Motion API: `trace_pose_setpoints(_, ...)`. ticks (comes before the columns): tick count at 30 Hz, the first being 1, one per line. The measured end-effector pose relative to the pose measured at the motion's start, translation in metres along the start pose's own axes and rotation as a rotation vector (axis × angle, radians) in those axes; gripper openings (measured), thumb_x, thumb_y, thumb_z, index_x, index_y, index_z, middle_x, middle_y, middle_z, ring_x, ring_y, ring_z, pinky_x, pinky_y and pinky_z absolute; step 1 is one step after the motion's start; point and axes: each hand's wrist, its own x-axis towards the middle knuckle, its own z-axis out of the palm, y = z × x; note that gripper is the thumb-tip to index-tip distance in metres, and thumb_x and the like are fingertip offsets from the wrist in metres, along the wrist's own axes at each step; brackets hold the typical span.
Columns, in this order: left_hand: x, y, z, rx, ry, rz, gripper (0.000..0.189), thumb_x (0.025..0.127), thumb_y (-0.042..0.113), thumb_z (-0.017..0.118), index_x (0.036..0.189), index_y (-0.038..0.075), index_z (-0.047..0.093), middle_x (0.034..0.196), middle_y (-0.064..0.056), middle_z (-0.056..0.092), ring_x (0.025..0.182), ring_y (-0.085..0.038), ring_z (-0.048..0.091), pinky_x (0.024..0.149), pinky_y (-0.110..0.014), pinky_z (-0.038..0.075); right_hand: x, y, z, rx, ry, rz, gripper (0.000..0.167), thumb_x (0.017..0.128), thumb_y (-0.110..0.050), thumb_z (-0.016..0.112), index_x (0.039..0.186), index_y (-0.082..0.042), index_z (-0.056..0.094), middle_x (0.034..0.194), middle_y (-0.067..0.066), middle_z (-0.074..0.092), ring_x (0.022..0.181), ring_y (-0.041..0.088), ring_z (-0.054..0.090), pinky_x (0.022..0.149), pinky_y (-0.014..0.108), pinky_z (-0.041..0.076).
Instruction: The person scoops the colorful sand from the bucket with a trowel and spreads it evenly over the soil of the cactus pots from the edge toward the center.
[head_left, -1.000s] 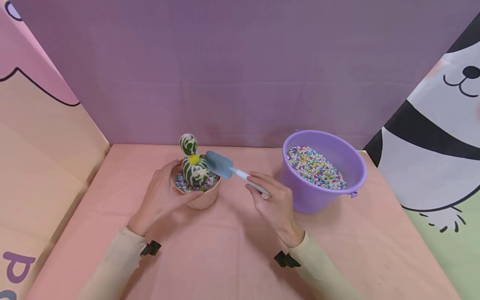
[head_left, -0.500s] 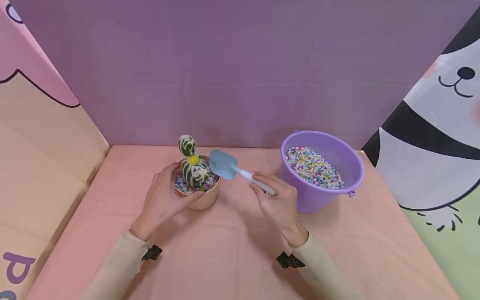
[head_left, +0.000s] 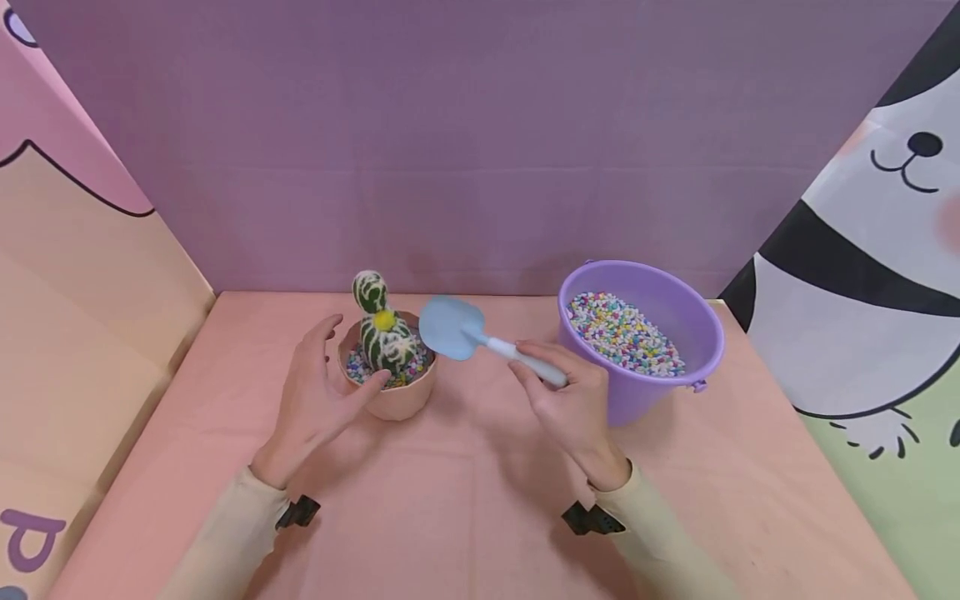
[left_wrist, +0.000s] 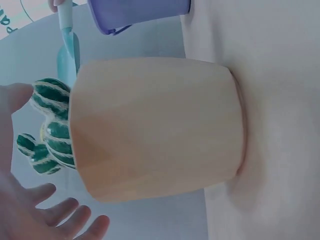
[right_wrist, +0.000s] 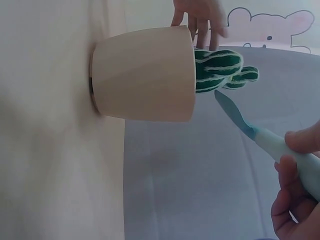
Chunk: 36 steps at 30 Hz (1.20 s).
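A green cactus with white streaks and a yellow flower stands in a peach pot, its base ringed by colourful pebbles. Beside the pot's left side, my left hand has fingers and thumb spread; in the left wrist view the fingers are apart from the pot wall. My right hand pinches the white handle of a small blue trowel. The blade is tilted by the pot's right rim, near the cactus in the right wrist view. No pebbles show on the blade.
A purple bucket partly filled with multicoloured pebbles stands right of the pot, behind my right hand. The pink-covered table meets a purple backdrop and printed side panels.
My left hand has let go of the pot, its fingers drawing away to the left. The right hand has carried the trowel slightly rightward from the cactus, turning the blade's face more into view.
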Motion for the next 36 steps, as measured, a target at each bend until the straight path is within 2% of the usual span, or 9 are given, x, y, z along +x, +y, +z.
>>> trace_pose_setpoints(3,-0.001,0.003,-0.002,-0.021,0.050,0.039,0.088,0.085,0.034,0.086,0.157,0.004,0.044,0.158,-0.020,0.050,0.135,-0.042,0.052,0.102,-0.055,0.049,0.001,0.000,-0.003,0.020,-0.006,0.018,0.026,0.082,0.007,0.086,0.106,-0.002,0.084,0.105,0.016,0.082,0.086,0.000,0.071,0.065,0.012,0.052)
trace_pose_setpoints(7,-0.002,0.007,-0.003,-0.051,0.105,0.092,0.083,0.085,0.030,0.086,0.154,0.003,0.048,0.154,-0.019,0.054,0.133,-0.040,0.053,0.100,-0.052,0.049,0.003,-0.001,-0.006,0.026,-0.015,0.062,0.025,0.083,0.007,0.085,0.106,-0.002,0.084,0.105,0.017,0.082,0.092,-0.001,0.073,0.074,0.013,0.056)
trace_pose_setpoints(13,-0.003,0.011,-0.003,-0.106,0.172,0.144,0.078,0.084,0.025,0.085,0.151,0.004,0.053,0.148,-0.019,0.058,0.133,-0.037,0.055,0.098,-0.050,0.050,0.004,-0.004,-0.009,0.018,-0.030,0.125,0.022,0.086,0.003,0.085,0.106,-0.005,0.084,0.104,0.014,0.082,0.078,0.002,0.069,0.066,0.014,0.052)
trace_pose_setpoints(20,-0.002,0.019,-0.003,-0.131,0.240,0.211,0.072,0.082,0.019,0.084,0.146,0.002,0.057,0.141,-0.018,0.062,0.125,-0.032,0.059,0.095,-0.029,0.051,0.009,-0.008,-0.016,-0.021,-0.041,0.154,0.020,0.086,-0.001,0.086,0.105,-0.007,0.085,0.100,0.013,0.083,0.065,0.003,0.058,0.059,0.015,0.045)
trace_pose_setpoints(23,-0.003,0.026,-0.003,-0.179,0.261,0.242,0.069,0.082,0.019,0.083,0.144,0.001,0.058,0.140,-0.019,0.063,0.123,-0.032,0.059,0.095,-0.025,0.049,0.012,-0.009,-0.020,-0.041,-0.047,0.156,0.020,0.086,-0.001,0.086,0.105,-0.008,0.086,0.099,0.012,0.083,0.064,0.004,0.057,0.060,0.015,0.044)
trace_pose_setpoints(27,-0.002,0.037,-0.002,-0.248,0.286,0.304,0.065,0.083,0.018,0.081,0.142,0.001,0.061,0.138,-0.022,0.064,0.121,-0.033,0.059,0.092,-0.031,0.050,0.018,-0.013,-0.027,-0.054,-0.044,0.151,0.020,0.086,-0.001,0.086,0.105,-0.008,0.086,0.097,0.013,0.083,0.068,0.005,0.060,0.063,0.016,0.047)
trace_pose_setpoints(30,-0.002,0.045,0.000,-0.288,0.294,0.351,0.063,0.083,0.016,0.080,0.141,0.001,0.062,0.136,-0.022,0.064,0.118,-0.025,0.059,0.090,-0.036,0.049,0.021,-0.015,-0.033,-0.057,-0.041,0.168,0.020,0.086,-0.001,0.085,0.104,-0.008,0.086,0.097,0.014,0.082,0.069,0.005,0.062,0.064,0.016,0.049)
trace_pose_setpoints(33,-0.003,0.052,0.003,-0.322,0.293,0.389,0.061,0.083,0.012,0.080,0.139,-0.002,0.062,0.134,-0.021,0.065,0.115,-0.018,0.059,0.090,-0.032,0.049,0.024,-0.017,-0.038,-0.061,-0.049,0.197,0.020,0.086,-0.002,0.086,0.104,-0.009,0.086,0.099,0.013,0.082,0.070,0.005,0.064,0.066,0.016,0.050)
trace_pose_setpoints(36,-0.004,0.057,0.008,-0.349,0.286,0.426,0.059,0.083,0.010,0.079,0.136,-0.007,0.061,0.131,-0.025,0.065,0.112,-0.024,0.061,0.090,-0.026,0.049,0.026,-0.017,-0.043,-0.057,-0.073,0.232,0.019,0.086,-0.003,0.086,0.105,-0.010,0.086,0.098,0.007,0.082,0.073,0.005,0.066,0.067,0.016,0.051)
